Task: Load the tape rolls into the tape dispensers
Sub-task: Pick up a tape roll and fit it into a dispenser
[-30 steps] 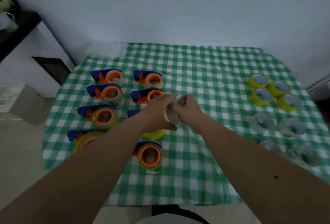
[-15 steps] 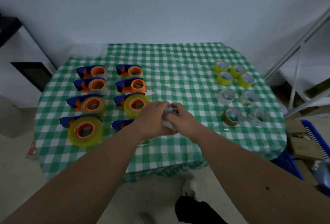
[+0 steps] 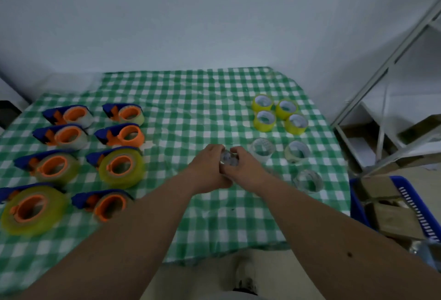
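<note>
My left hand (image 3: 208, 170) and my right hand (image 3: 245, 167) meet over the middle of the green checked tablecloth (image 3: 191, 99) and both grip one clear tape roll (image 3: 229, 157) between them. Several blue and orange tape dispensers stand in two columns on the left, among them a loaded one with a yellow-green roll (image 3: 121, 167) and a bare orange one (image 3: 124, 135). On the right lie several yellow rolls (image 3: 264, 120) and several clear or pale rolls (image 3: 262, 149), (image 3: 307, 181).
A blue crate (image 3: 415, 209) holding cardboard boxes stands at the table's right edge. A white metal shelf frame (image 3: 381, 113) rises behind it. A plain wall closes off the far side. My shoe (image 3: 245, 273) shows below the table's front edge.
The view has swung right and the hands have travelled toward the loose rolls, still joined on the clear roll. The brown roll seen half a second ago on the right no longer shows.
</note>
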